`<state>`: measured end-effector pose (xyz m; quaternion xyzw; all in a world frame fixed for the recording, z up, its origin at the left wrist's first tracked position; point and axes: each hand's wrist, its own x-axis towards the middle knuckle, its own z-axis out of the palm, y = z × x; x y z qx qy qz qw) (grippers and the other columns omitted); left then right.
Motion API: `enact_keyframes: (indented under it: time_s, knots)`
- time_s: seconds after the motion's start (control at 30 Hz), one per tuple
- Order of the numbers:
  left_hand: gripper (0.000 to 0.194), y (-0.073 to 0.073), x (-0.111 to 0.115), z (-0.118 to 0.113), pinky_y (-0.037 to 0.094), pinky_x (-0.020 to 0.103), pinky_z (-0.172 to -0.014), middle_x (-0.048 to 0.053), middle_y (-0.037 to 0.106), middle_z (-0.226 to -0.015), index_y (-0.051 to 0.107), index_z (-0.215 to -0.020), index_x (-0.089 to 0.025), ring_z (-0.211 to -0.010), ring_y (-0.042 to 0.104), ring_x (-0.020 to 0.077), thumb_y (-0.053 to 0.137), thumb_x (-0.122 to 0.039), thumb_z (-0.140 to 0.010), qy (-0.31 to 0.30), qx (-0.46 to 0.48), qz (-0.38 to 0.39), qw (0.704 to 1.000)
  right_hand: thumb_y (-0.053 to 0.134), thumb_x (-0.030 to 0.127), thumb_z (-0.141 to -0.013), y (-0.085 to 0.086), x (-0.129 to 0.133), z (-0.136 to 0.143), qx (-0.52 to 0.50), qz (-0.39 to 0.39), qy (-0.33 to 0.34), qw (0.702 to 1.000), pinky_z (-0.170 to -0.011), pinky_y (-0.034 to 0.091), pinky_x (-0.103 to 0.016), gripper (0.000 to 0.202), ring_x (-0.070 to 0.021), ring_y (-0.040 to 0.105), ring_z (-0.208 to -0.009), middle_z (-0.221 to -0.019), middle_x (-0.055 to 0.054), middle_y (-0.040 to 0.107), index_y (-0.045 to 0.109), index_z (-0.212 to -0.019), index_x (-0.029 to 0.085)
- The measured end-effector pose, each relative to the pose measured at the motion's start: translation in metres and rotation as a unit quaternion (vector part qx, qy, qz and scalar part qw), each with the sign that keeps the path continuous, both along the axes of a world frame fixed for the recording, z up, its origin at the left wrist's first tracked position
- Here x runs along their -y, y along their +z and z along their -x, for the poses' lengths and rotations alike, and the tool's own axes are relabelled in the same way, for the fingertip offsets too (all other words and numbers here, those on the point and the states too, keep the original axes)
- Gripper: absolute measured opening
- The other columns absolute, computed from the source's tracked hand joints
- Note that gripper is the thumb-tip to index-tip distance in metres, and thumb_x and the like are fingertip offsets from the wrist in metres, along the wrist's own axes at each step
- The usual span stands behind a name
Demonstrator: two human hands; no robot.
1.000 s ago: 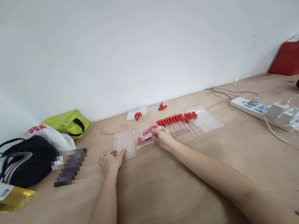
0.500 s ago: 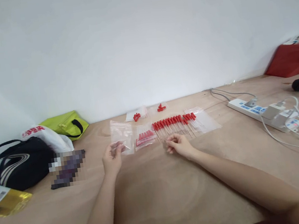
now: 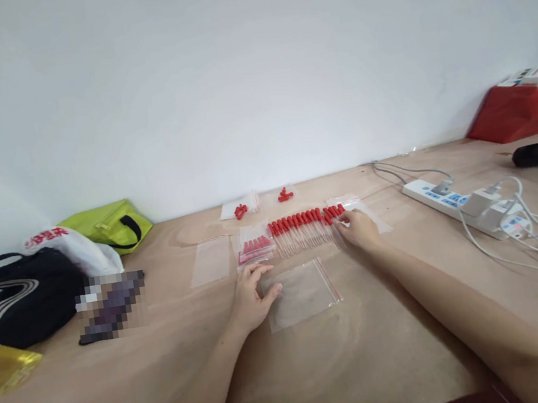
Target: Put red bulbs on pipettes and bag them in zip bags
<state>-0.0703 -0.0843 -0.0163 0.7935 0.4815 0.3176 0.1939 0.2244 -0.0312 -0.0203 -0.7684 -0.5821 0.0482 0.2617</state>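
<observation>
Several droppers [image 3: 297, 223] with red rubber bulbs and thin clear tubes lie in a row on the table, bulbs away from me. At the right end of the row, my right hand [image 3: 359, 227] has its fingers closed on a dropper, mostly hidden by them. My left hand [image 3: 255, 297] is open, thumb and fingers apart, at the left edge of a flat clear zip bag [image 3: 302, 293]. Beyond that hand sits a zip bag of red-bulbed droppers [image 3: 256, 246]. Another clear zip bag [image 3: 211, 261] lies flat to its left.
Loose red bulbs [image 3: 241, 211] lie on plastic bags by the wall, with more red bulbs [image 3: 285, 194] beside them. A power strip [image 3: 433, 195] with white cables is at right. A black bag [image 3: 32, 295] and a green bag [image 3: 110, 227] stand at left.
My left hand has moved right and opened; a clear zip bag now lies flat before me and another at left. My right hand has moved right to the end of the dropper row.
</observation>
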Motion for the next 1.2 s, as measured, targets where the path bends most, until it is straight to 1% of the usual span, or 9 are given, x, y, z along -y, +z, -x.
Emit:
enact_keyframes:
  time_s: [0.1, 0.2, 0.3, 0.5, 0.77, 0.83, 0.93, 1.03, 1.2]
  knots:
    - [0.027, 0.006, 0.003, 0.002, 0.037, 0.040, -0.093, 0.007, 0.049, -0.109, 0.055, -0.102, -0.022, -0.107, 0.046, 0.0222, 0.055, -0.030, -0.076, -0.044, -0.048, -0.048, 0.997, 0.045, 0.030, -0.077, 0.001, -0.011, 0.007, 0.016, 0.033, -0.018, 0.999, -0.064, 0.039, -0.025, 0.024, -0.0188, 0.057, -0.084, -0.096, -0.009, 0.060, 0.064, -0.087, 0.019]
    - [0.025, 0.011, 0.011, -0.002, 0.038, 0.039, -0.093, 0.007, 0.051, -0.111, 0.057, -0.101, -0.023, -0.108, 0.047, 0.0218, 0.055, -0.031, -0.077, -0.151, -0.098, -0.027, 0.983, 0.042, 0.027, -0.079, 0.002, -0.018, 0.013, 0.029, 0.063, -0.036, 0.997, -0.066, 0.040, -0.027, 0.026, -0.0211, 0.058, -0.086, -0.096, -0.012, 0.060, 0.063, -0.090, 0.017]
    - [0.033, 0.011, 0.018, -0.008, 0.034, 0.040, -0.097, 0.007, 0.050, -0.118, 0.055, -0.108, -0.023, -0.116, 0.041, 0.0235, 0.055, -0.034, -0.078, -0.203, -0.131, -0.012, 0.970, 0.040, 0.025, -0.080, 0.005, -0.022, 0.016, 0.048, 0.098, -0.046, 0.993, -0.067, 0.042, -0.030, 0.028, -0.0241, 0.058, -0.087, -0.096, -0.016, 0.060, 0.062, -0.093, 0.013]
    - [0.036, 0.007, 0.020, -0.010, 0.036, 0.041, -0.096, 0.007, 0.046, -0.126, 0.054, -0.113, -0.025, -0.117, 0.041, 0.0232, 0.052, -0.038, -0.080, -0.200, -0.137, 0.019, 0.970, 0.043, 0.020, -0.078, 0.008, -0.024, 0.019, 0.069, 0.120, -0.046, 0.989, -0.069, 0.043, -0.032, 0.027, -0.0261, 0.059, -0.088, -0.098, -0.018, 0.059, 0.061, -0.096, 0.011]
    - [0.032, 0.008, 0.019, -0.013, 0.038, 0.041, -0.094, 0.009, 0.053, -0.114, 0.058, -0.107, -0.022, -0.110, 0.047, 0.0235, 0.054, -0.036, -0.079, -0.180, -0.134, -0.007, 0.975, 0.040, 0.022, -0.080, 0.013, -0.019, 0.019, 0.065, 0.105, -0.041, 0.992, -0.068, 0.042, -0.031, 0.027, -0.0255, 0.058, -0.087, -0.096, -0.019, 0.058, 0.060, -0.094, 0.009]
    - [0.032, 0.007, 0.019, -0.013, 0.039, 0.040, -0.093, 0.009, 0.053, -0.114, 0.058, -0.108, -0.022, -0.109, 0.048, 0.0228, 0.052, -0.036, -0.080, -0.181, -0.136, -0.005, 0.974, 0.040, 0.025, -0.080, 0.018, -0.016, 0.013, 0.040, 0.075, -0.019, 0.996, -0.068, 0.041, -0.030, 0.026, -0.0244, 0.058, -0.085, -0.091, -0.019, 0.059, 0.060, -0.087, 0.009]
    - [0.030, 0.006, 0.018, -0.012, 0.037, 0.040, -0.096, 0.007, 0.054, -0.117, 0.057, -0.109, -0.022, -0.111, 0.047, 0.0211, 0.048, -0.034, -0.083, -0.189, -0.137, -0.001, 0.972, 0.043, 0.025, -0.078, 0.019, -0.008, 0.004, -0.071, 0.013, 0.078, 0.994, -0.067, 0.040, -0.027, 0.017, -0.0192, 0.056, -0.077, -0.078, -0.011, 0.059, 0.055, -0.075, 0.014]
    - [0.031, 0.006, 0.017, -0.011, 0.031, 0.041, -0.101, 0.006, 0.052, -0.121, 0.054, -0.113, -0.023, -0.116, 0.044, 0.0201, 0.046, -0.033, -0.085, -0.200, -0.148, 0.006, 0.968, 0.045, 0.028, -0.076, 0.011, 0.009, 0.003, -0.260, -0.048, 0.188, 0.946, -0.061, 0.041, -0.025, 0.016, -0.0133, 0.052, -0.064, -0.069, -0.001, 0.053, 0.048, -0.086, 0.017]
    - [0.034, 0.008, 0.017, -0.011, 0.026, 0.043, -0.103, 0.006, 0.048, -0.126, 0.050, -0.117, -0.023, -0.120, 0.040, 0.0193, 0.045, -0.032, -0.085, -0.208, -0.170, 0.020, 0.963, 0.055, 0.036, -0.069, -0.011, 0.040, 0.021, -0.482, -0.060, 0.219, 0.846, -0.041, 0.036, -0.020, 0.068, -0.0068, 0.042, -0.042, -0.064, 0.009, 0.042, 0.014, -0.123, 0.025]
